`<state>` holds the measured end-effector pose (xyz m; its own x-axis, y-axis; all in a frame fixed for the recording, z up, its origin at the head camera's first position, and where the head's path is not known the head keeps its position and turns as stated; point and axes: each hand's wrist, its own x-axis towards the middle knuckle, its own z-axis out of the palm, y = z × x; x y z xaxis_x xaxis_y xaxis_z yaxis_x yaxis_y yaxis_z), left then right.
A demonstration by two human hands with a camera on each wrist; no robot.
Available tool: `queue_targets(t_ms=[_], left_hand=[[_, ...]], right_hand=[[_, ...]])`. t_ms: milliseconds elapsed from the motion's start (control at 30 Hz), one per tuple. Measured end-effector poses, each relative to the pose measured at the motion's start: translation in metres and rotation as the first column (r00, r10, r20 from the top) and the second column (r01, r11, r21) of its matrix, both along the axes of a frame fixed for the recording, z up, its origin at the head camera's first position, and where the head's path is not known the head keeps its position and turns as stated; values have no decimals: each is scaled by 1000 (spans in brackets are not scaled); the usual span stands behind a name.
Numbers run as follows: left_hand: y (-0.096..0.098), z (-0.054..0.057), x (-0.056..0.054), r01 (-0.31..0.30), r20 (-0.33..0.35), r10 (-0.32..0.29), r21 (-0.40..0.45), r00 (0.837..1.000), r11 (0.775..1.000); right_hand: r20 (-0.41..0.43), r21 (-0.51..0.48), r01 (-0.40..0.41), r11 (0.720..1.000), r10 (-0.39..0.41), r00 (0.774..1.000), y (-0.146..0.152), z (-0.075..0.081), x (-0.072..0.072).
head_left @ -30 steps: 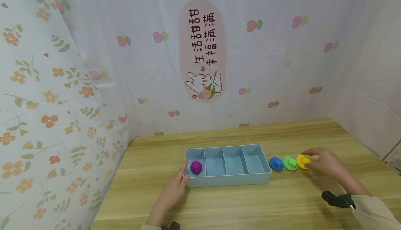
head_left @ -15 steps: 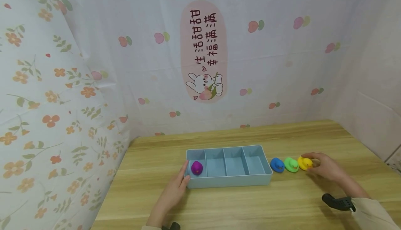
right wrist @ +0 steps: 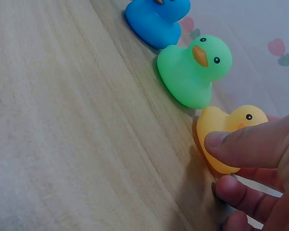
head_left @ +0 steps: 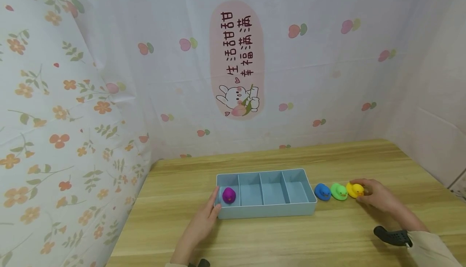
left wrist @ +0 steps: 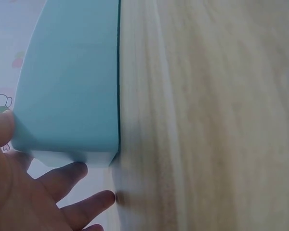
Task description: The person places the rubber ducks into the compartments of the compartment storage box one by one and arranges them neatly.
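A light blue box (head_left: 265,210) with several compartments in a row stands on the table, a purple rubber duck (head_left: 229,195) in its leftmost one. My left hand (head_left: 201,221) rests at the box's left end, the thumb at the front corner and the fingers extended along the end wall. To the right of the box, a blue duck (head_left: 323,191), a green duck (head_left: 339,191) and a yellow rubber duck (head_left: 355,190) sit in a line. My right hand (head_left: 378,195) pinches the yellow duck, its thumb (right wrist: 241,144) across the duck's side in the right wrist view.
The wood-grain table (head_left: 255,242) carries everything. A printed white curtain (head_left: 313,77) hangs behind it, with a flowered sheet (head_left: 65,137) at the left. Black wrist straps (head_left: 393,236) sit beside beige sleeves (head_left: 433,246).
My right hand's fingers have closed in around the yellow duck, which has turned slightly in place. My left hand and the box stay where they were; the head view shifted slightly.
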<state>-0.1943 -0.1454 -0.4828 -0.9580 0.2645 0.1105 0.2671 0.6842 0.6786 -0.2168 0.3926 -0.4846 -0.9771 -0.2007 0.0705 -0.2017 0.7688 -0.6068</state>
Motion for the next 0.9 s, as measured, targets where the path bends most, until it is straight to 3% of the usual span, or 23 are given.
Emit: queue_targets(t_ms=[267,567,900], left_hand=[[-1,-1,0,6,1,-6,-3,1000,1000],[-1,-1,0,-5,7,5,-4,1000,1000],[0,0,1,-5,6,5,2,1000,1000]], right_hand=[[-50,26,48,998,-47,998,1,-5,2],[5,-43,81,996,-81,997,-3,2,6],[11,-16,124,992,-123,992,-5,11,9]])
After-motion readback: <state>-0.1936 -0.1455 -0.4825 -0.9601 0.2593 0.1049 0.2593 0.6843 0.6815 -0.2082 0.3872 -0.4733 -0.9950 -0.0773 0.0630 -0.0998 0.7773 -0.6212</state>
